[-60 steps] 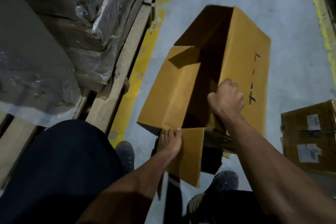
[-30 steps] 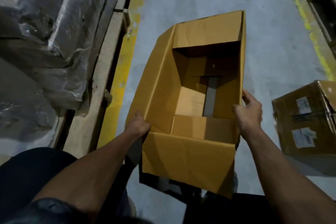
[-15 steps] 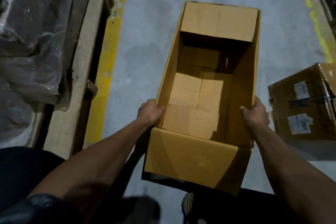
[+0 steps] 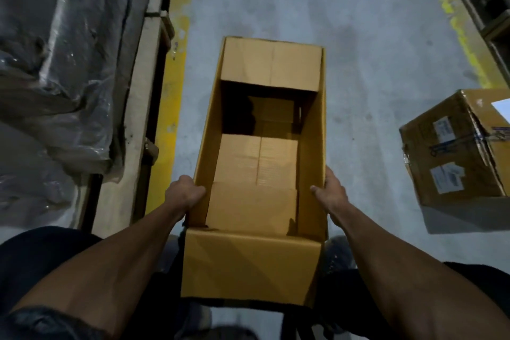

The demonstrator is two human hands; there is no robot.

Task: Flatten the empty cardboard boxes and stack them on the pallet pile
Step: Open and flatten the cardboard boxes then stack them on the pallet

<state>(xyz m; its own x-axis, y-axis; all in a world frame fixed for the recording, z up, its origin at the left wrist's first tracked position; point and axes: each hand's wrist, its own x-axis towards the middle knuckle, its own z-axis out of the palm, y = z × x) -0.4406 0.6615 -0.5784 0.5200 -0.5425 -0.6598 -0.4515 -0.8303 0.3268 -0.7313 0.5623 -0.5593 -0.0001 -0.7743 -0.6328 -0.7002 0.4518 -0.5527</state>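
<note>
Compared with half a second earlier, both hands sit slightly nearer the box's close end, and the box has squared up into a straight, open rectangle in front of the person.

Head view: the empty cardboard box (image 4: 309, 152) is held open side up above the grey concrete floor (image 4: 372, 36), long axis running away from the person. Its far flap (image 4: 270, 63) folds inward over the opening; its near flap (image 4: 248, 265) hangs down outside, toward the person. Folded bottom flaps show inside. The left hand (image 4: 183, 194) grips the left wall near the close end, thumb hooked over the rim to the inside, remaining fingers hidden behind the wall. The right hand (image 4: 331, 194) grips the right wall opposite, thumb inside the rim, fingers wrapped round the outer face.

To the left, a wooden pallet (image 4: 132, 124) carries goods under plastic wrap (image 4: 60, 63); a yellow floor line (image 4: 168, 107) runs beside the pallet, between it and the box. To the right, a sealed carton (image 4: 463, 152) with white labels stands on the floor, well apart from the held box.
</note>
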